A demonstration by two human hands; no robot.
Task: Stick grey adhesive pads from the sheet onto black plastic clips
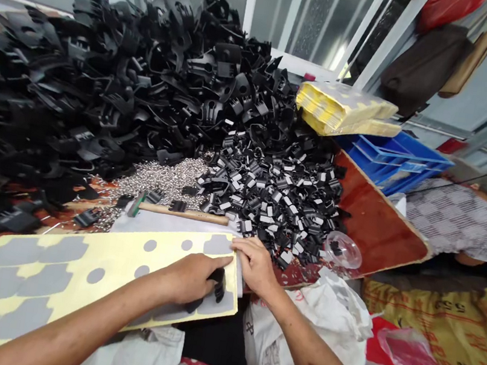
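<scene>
A long yellow sheet with grey stickers [119, 249] lies across the front of the table. My left hand [195, 278] rests over its right part, index finger pointing at the right edge, the other fingers closed around a small black plastic part [218, 283]. At the sheet's upper right corner, my right hand [254, 263] touches the edge with thumb and fingertips close together. Just behind the sheet lies a wooden-handled tool with a green head [184, 213].
Behind are a big heap of black plastic parts [126, 79], a pile of small black clips [269, 192] and small metal pieces [170, 181]. To the right stand a blue crate [393, 162], stacked yellow sheets [341, 108] and a clear round lid [343, 250].
</scene>
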